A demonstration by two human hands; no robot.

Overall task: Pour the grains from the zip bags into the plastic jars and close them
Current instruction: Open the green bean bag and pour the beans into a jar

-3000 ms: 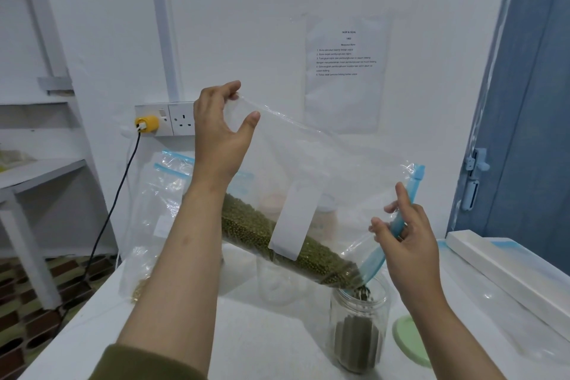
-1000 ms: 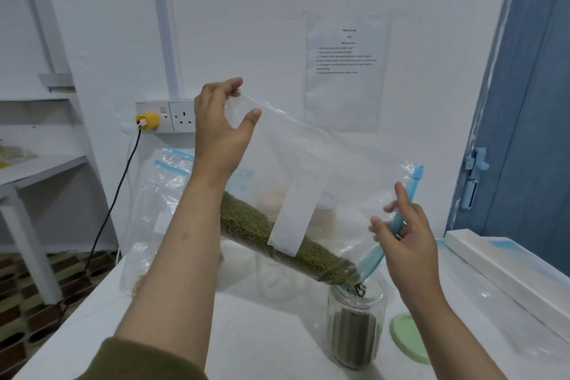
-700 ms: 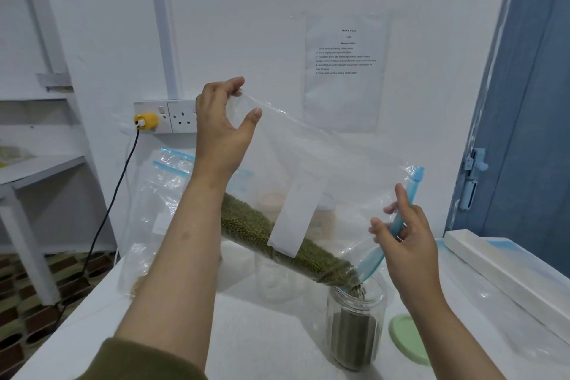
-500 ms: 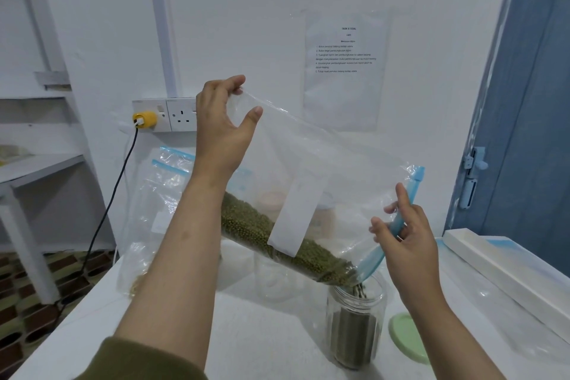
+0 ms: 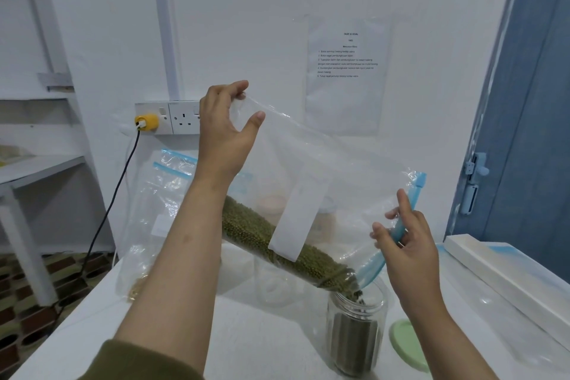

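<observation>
Crinkly clear zip bag (image 5: 324, 163) spills round green grains (image 5: 262, 234) into ribbed jar (image 5: 354, 336)

Olive-green sleeve (image 5: 148, 361) on the left arm; right forearm bare.

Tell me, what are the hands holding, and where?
Both hold the bag: left hand pinches its raised bottom corner, right hand grips its blue zip edge.

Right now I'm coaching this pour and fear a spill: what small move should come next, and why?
Probably lift the left hand a little, raising the bag corner. Green grains lie heaped along the bag's low edge, only a thin trickle drops into the jar, which has room. The right hand should keep the mouth over it.
</observation>
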